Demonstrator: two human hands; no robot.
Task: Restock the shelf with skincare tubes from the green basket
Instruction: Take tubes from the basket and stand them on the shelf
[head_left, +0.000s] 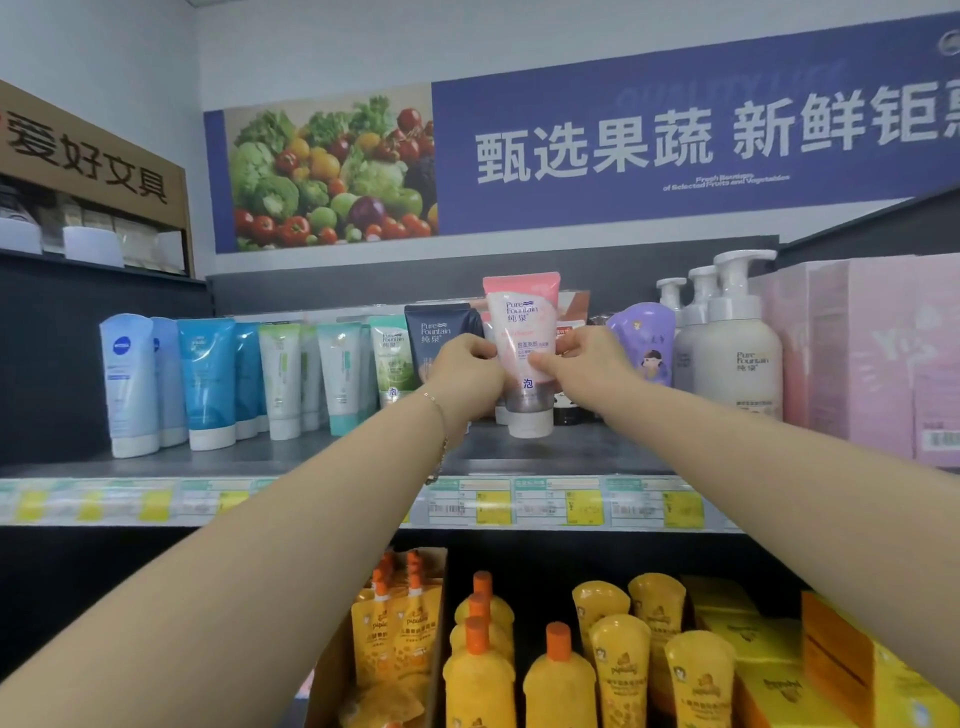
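Note:
A pink skincare tube (523, 332) with a white cap stands cap-down on the grey upper shelf (571, 457), near its middle. My left hand (467, 366) grips its left side and my right hand (582, 358) pinches its right side. A dark blue tube (436, 325) stands just left of it, partly hidden by my left hand. More tubes behind the pink one are mostly hidden. The green basket is not in view.
Blue, teal and white tubes (208, 379) line the shelf to the left. A purple tube (644, 343), white pump bottles (732, 338) and pink boxes (872, 358) stand to the right. Yellow bottles and pouches (561, 665) fill the lower shelf. Price labels (493, 504) run along the shelf edge.

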